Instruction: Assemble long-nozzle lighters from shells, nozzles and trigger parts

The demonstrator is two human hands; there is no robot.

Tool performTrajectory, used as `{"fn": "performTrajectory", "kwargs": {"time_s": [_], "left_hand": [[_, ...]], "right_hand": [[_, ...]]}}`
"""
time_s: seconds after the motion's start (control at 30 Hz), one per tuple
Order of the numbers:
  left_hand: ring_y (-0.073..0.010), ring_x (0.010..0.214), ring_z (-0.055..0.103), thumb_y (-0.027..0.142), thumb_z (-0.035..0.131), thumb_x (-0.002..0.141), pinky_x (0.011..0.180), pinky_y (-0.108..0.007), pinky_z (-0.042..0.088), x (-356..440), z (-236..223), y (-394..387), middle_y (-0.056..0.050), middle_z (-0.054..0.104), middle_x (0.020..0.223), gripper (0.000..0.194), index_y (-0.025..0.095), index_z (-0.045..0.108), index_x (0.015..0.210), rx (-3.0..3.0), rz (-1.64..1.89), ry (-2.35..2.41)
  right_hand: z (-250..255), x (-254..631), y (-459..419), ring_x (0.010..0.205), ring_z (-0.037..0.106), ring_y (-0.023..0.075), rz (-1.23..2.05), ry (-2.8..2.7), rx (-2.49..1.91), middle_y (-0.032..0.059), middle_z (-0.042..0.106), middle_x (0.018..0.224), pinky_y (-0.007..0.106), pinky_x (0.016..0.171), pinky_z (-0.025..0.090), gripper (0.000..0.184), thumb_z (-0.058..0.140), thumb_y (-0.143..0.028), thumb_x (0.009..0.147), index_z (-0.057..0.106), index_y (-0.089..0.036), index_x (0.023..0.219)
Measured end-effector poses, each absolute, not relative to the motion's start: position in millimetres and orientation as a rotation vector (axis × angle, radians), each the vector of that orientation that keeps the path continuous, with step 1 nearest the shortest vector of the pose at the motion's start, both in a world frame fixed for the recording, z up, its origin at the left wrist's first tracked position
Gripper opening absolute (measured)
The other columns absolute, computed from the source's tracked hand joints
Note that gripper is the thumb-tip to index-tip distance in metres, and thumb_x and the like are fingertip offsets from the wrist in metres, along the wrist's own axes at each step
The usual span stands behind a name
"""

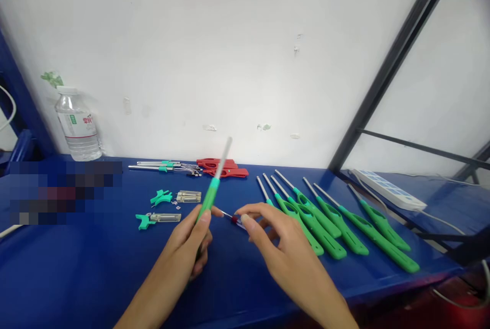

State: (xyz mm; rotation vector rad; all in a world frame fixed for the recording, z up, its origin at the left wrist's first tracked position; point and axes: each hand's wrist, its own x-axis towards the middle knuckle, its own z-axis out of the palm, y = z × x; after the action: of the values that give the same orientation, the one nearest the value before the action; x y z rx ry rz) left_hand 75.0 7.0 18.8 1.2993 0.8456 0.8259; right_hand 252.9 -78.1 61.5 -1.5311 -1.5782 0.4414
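A green long-nosed lighter (pixel 210 197) stands tilted in my left hand (pixel 191 242), whose fingers wrap round its body; the metal tube points up and away. My right hand (pixel 281 242) pinches a small screwdriver (pixel 235 219) with a thin shaft and a dark red and purplish handle. The shaft's tip points toward the lighter, close to my left index finger. Most of the screwdriver's handle is hidden by my fingers. Left of my hands lie green triggers (pixel 144 221) and clear fuel tanks (pixel 190 196). Several green lighters (pixel 335 227) are spread out to the right.
Red lighter shells (pixel 229 172) and metal tubes with wires (pixel 163 166) lie at the back of the blue table (pixel 95 273). A water bottle (pixel 78 130) stands against the wall at the left. At the right are a white power strip (pixel 390 191) and a black metal frame (pixel 394 63).
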Motion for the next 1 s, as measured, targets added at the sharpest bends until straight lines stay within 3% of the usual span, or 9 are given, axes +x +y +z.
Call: {"fn": "performTrajectory", "kwargs": {"time_s": [0.1,0.33,0.5,0.7,0.83,1.0], "left_hand": [[-0.0028,0.035,0.022,0.086,0.061,0.081,0.032,-0.014,0.016,83,13,3,0.013,0.04,0.06,0.068,0.025,0.056,0.109,1.224,0.774,0.807],[-0.0012,0.034,0.024,0.083,0.065,0.082,0.033,-0.014,0.016,87,20,-14,0.009,0.042,0.057,0.063,0.021,0.057,0.082,1.252,0.681,0.76],[-0.0024,0.034,0.025,0.082,0.067,0.082,0.033,-0.015,0.018,84,24,-17,0.009,0.036,0.053,0.065,0.022,0.048,0.068,1.283,0.699,0.734],[-0.0023,0.034,0.022,0.079,0.069,0.082,0.032,-0.016,0.017,89,16,-16,0.01,0.035,0.053,0.062,0.022,0.048,0.07,1.291,0.737,0.712],[-0.0027,0.032,0.024,0.086,0.062,0.082,0.031,-0.016,0.019,92,4,-7,0.01,0.042,0.055,0.064,0.022,0.054,0.079,1.255,0.723,0.725],[-0.0063,0.03,0.03,0.089,0.051,0.082,0.031,-0.019,0.025,87,-3,1,0.009,0.041,0.046,0.068,0.022,0.052,0.07,1.181,0.616,0.732]], "right_hand": [[59,253,-74,0.083,0.068,0.0124,0.414,-1.555,-1.515,-0.0046,0.075,0.099,0.026,0.068,0.047,0.026,0.053,-0.047,0.109,0.074,-0.032,0.107],[47,247,-67,0.096,0.072,0.0161,0.492,-1.535,-1.495,-0.003,0.074,0.11,0.026,0.07,0.051,0.025,0.061,-0.046,0.105,0.065,-0.033,0.125],[47,244,-65,0.103,0.071,0.0157,0.564,-1.558,-1.418,-0.0028,0.073,0.12,0.025,0.074,0.052,0.02,0.059,-0.045,0.106,0.063,-0.032,0.121],[47,242,-65,0.098,0.071,0.0167,0.6,-1.566,-1.403,-0.002,0.074,0.113,0.027,0.077,0.052,0.019,0.057,-0.044,0.107,0.064,-0.029,0.115],[48,243,-65,0.094,0.071,0.0157,0.593,-1.584,-1.393,-0.0026,0.075,0.108,0.027,0.078,0.051,0.018,0.056,-0.043,0.108,0.064,-0.029,0.115],[48,243,-65,0.083,0.07,0.0146,0.608,-1.604,-1.42,-0.0039,0.074,0.094,0.025,0.068,0.046,0.018,0.055,-0.041,0.109,0.064,-0.028,0.116]]}}
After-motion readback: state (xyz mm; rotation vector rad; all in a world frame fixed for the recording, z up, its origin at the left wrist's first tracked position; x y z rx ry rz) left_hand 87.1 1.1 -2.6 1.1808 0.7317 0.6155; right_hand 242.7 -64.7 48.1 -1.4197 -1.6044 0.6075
